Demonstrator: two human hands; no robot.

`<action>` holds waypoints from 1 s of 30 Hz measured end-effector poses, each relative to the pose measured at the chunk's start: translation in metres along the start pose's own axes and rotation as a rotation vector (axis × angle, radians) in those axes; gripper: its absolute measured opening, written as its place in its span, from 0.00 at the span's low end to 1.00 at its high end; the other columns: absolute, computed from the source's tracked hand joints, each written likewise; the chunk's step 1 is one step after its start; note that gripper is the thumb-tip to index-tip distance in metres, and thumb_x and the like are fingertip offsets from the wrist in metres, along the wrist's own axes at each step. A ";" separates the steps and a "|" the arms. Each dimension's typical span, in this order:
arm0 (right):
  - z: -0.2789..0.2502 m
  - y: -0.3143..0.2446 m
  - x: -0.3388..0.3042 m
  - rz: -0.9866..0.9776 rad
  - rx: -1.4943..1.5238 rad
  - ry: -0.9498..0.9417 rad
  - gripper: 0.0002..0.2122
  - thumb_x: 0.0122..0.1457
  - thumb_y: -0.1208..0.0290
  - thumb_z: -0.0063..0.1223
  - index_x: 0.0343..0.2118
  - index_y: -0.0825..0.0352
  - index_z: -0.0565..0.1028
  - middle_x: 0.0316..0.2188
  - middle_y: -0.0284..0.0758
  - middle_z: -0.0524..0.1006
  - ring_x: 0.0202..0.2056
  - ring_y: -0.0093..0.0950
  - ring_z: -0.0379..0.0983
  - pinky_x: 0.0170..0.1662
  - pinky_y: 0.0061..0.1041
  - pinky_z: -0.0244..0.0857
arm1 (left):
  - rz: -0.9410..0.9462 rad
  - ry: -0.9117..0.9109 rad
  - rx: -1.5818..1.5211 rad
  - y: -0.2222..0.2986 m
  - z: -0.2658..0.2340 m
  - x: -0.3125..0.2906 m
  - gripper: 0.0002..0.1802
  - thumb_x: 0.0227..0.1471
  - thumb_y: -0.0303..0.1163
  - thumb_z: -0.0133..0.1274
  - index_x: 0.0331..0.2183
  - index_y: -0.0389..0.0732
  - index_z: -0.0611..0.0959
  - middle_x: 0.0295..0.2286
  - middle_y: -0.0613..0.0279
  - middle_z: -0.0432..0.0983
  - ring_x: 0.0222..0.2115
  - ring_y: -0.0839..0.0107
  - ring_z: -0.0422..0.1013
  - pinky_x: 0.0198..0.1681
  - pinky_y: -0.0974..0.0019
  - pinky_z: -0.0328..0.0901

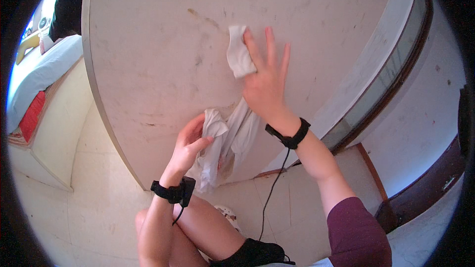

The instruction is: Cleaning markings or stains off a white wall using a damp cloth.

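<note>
A white cloth (236,141) hangs bunched in front of a stained, off-white upright panel (148,44). My left hand (187,143) grips its lower part between thumb and fingers. Higher up, my right hand (264,86) is against the panel with several fingers stretched out and spread. One end of the cloth sticks out past that hand's thumb side, and the rest runs down from under the palm toward my left hand. The right thumb is hidden behind the cloth. Dark smudges and brown streaks mark the panel around both hands.
A bed (54,64) with pale bedding and a red item (32,116) stands at the left, with part of a person beyond it. To the right are a glazed strip with a dark frame (391,94) and a white wall (420,118). Pale floor tiles (106,193) lie below.
</note>
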State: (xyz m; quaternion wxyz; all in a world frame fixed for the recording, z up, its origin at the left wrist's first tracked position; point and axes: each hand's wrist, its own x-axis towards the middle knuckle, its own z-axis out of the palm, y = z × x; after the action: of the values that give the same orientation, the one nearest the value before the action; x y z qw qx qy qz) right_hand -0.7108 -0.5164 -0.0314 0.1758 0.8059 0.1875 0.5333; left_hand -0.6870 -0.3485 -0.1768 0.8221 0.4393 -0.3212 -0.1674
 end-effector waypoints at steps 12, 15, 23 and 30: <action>0.022 -0.013 -0.046 -0.064 0.080 -0.105 0.14 0.42 0.74 0.47 0.35 0.65 0.76 0.59 0.30 0.55 0.61 0.40 0.41 0.55 0.61 0.32 | 0.045 -0.137 0.438 -0.008 0.001 -0.004 0.38 0.40 0.28 0.56 0.53 0.31 0.61 0.52 0.47 0.60 0.54 0.62 0.56 0.57 0.63 0.49; 0.009 0.004 -0.025 -0.048 -0.040 -0.079 0.13 0.42 0.73 0.47 0.34 0.64 0.77 0.59 0.29 0.56 0.62 0.39 0.40 0.55 0.61 0.31 | 0.054 -0.139 0.436 -0.006 0.004 -0.002 0.38 0.40 0.28 0.56 0.53 0.31 0.61 0.52 0.46 0.59 0.55 0.62 0.55 0.57 0.64 0.48; -0.002 -0.008 -0.017 -0.060 0.036 -0.215 0.13 0.41 0.73 0.47 0.33 0.61 0.78 0.59 0.29 0.54 0.62 0.40 0.39 0.55 0.62 0.30 | 0.051 -0.107 0.385 -0.006 0.000 -0.004 0.38 0.40 0.28 0.55 0.53 0.30 0.60 0.53 0.46 0.58 0.55 0.62 0.54 0.58 0.63 0.47; 0.007 0.009 -0.026 -0.062 -0.027 -0.107 0.13 0.41 0.73 0.47 0.32 0.64 0.77 0.60 0.30 0.54 0.62 0.41 0.38 0.56 0.61 0.30 | 0.038 -0.112 0.384 -0.004 0.002 -0.003 0.38 0.40 0.28 0.55 0.53 0.29 0.60 0.53 0.46 0.58 0.55 0.62 0.54 0.58 0.63 0.46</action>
State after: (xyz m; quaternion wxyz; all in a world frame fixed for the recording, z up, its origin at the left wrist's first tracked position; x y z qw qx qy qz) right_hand -0.7127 -0.5375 -0.0507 0.2127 0.8246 0.1954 0.4864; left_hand -0.6910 -0.3505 -0.1805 0.7071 0.5719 -0.4006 -0.1115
